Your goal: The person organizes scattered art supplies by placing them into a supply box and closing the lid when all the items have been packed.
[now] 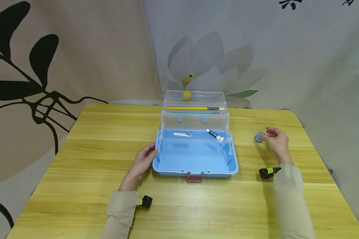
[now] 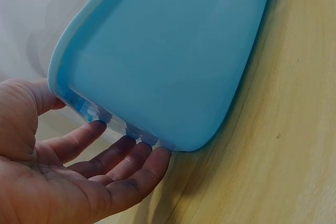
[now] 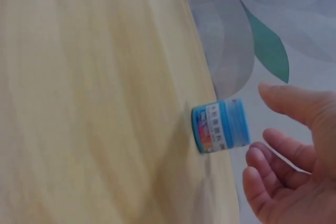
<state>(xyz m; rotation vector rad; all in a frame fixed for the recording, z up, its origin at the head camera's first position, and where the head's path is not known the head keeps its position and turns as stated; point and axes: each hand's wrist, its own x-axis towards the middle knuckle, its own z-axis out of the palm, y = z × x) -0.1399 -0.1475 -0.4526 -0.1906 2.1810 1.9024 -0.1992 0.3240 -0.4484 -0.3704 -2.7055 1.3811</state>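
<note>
A blue storage box with a clear tiered lid stands open on the table. At its left end my left hand grips the side. In the left wrist view, my thumb is at the rim and several fingertips touch the end wall. A small blue paint jar with a printed label stands upright at the right of the table. Beside the jar, my right hand hovers with loosely bent fingers. The right wrist view shows a gap between those fingers and the jar.
In the lid's clear trays are a yellow paint jar, a yellow paintbrush and a thin green brush. Two paint tubes, a white one and a dark one, lie lower down. Behind the wooden table hangs patterned cloth.
</note>
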